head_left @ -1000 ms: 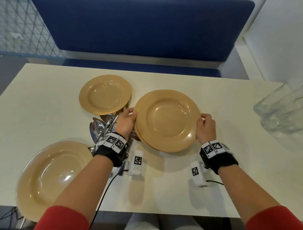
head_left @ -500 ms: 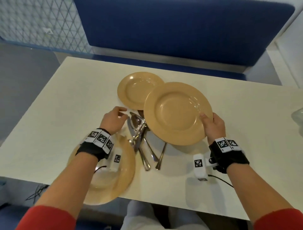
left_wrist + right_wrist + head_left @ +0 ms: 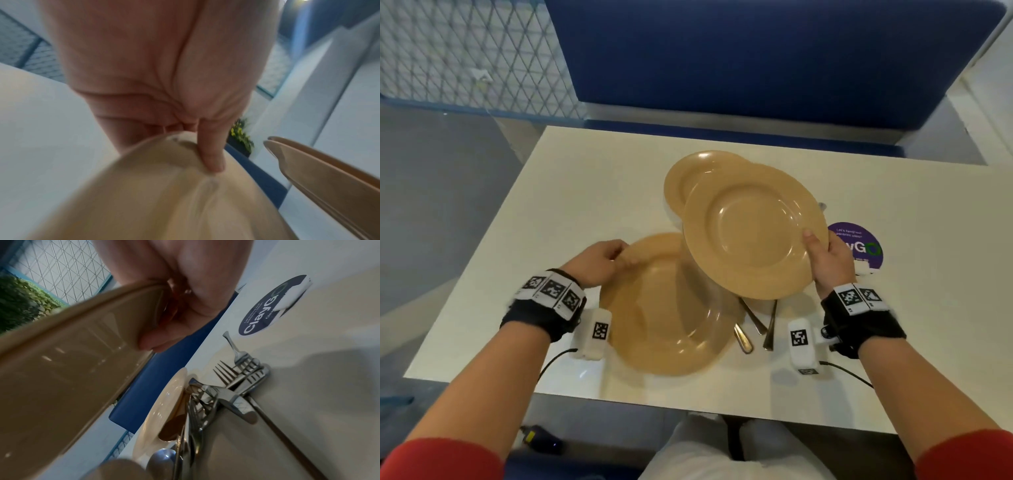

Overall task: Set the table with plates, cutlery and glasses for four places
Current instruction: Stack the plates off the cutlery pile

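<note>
My left hand point(image 3: 616, 255) grips the far-left rim of a tan plate point(image 3: 671, 308) near the table's front edge, thumb on top point(image 3: 211, 155). I cannot tell whether this plate point(image 3: 164, 194) touches the table. My right hand point(image 3: 818, 253) holds a raised tan plate point(image 3: 753, 233) by its right rim, tilted above a pile of cutlery point(image 3: 236, 386). In the left wrist view two stacked rims point(image 3: 308, 162) show there. A third plate point(image 3: 698, 178) lies behind, partly covered. Only a few cutlery handles point(image 3: 755, 320) stick out below the raised plate.
The cream table point(image 3: 585, 192) ends close to my body and to the left. A round purple sticker point(image 3: 859, 246) sits on it to the right. A blue bench point(image 3: 756, 51) runs behind the table. No glasses are in view.
My left hand left the cutlery and took the near plate's rim; that plate now sits further right, beside the cutlery. My right hand still holds the raised plate.
</note>
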Demonstrator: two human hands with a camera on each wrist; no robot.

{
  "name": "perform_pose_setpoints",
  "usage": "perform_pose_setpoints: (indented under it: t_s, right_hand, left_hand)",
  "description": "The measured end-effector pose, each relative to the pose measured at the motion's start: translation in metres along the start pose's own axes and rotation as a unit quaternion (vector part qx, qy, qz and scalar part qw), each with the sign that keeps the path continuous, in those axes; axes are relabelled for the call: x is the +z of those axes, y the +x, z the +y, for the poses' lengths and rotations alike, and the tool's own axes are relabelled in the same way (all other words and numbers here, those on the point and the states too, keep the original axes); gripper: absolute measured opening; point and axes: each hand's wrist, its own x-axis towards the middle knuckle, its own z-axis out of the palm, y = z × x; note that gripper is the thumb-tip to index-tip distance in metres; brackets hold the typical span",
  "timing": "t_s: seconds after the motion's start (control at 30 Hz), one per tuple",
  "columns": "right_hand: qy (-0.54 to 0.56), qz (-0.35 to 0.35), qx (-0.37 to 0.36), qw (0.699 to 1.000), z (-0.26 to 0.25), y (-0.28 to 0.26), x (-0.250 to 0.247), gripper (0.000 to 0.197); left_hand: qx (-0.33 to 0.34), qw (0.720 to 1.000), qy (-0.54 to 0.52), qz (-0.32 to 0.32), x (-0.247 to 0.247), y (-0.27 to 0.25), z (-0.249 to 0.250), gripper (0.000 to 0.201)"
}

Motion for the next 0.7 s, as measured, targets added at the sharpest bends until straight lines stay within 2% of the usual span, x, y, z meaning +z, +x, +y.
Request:
perform_pose_setpoints:
  t_s: [0.07, 0.17, 0.27, 0.33, 0.47, 0.53, 0.6, 0.67, 0.7]
  right_hand:
    - [0.007, -0.007, -0.006, 1.0, -0.008, -0.002, 0.003, 0.024]
    - [0.004, -0.029, -0.016, 0.999, -0.013, -0.004, 0.009, 0.029]
    - [-0.037, -0.052, -0.015, 0.998, -0.014, -0.006, 0.015, 0.03]
    - [-0.05, -0.063, 0.01, 0.997, -0.013, -0.004, 0.017, 0.035]
    - [-0.012, -0.018, 0.078, 0.997, -0.006, 0.012, 0.008, 0.049]
    - [-0.016, -0.007, 0.1, 0.995, -0.004, 0.017, 0.003, 0.04]
    - [-0.035, 0.01, 0.089, 0.995, -0.004, 0.026, -0.001, 0.024]
    - [-0.034, 0.042, 0.08, 0.995, -0.006, 0.033, -0.004, 0.02]
    - [-0.025, 0.058, 0.079, 0.995, -0.005, 0.037, -0.006, 0.021]
  left_hand:
    - [0.001, 0.99, -0.134, 0.04, -0.007, 0.0, 0.005, 0.007]
    - [0.013, 0.967, -0.243, 0.079, 0.001, 0.004, 0.021, 0.007]
    - [0.025, 0.957, -0.283, 0.059, 0.022, 0.015, 0.04, 0.018]
    - [0.025, 0.953, -0.301, 0.04, 0.035, 0.023, 0.053, 0.022]
    - [0.009, 0.928, -0.373, 0.008, 0.046, 0.044, 0.078, 0.031]
    - [-0.005, 0.923, -0.385, 0.007, 0.043, 0.057, 0.083, 0.029]
    - [-0.042, 0.92, -0.38, 0.08, 0.036, 0.085, 0.083, 0.025]
    - [-0.104, 0.938, -0.279, 0.178, 0.029, 0.114, 0.079, 0.038]
    - [-0.127, 0.95, -0.207, 0.197, 0.027, 0.124, 0.079, 0.046]
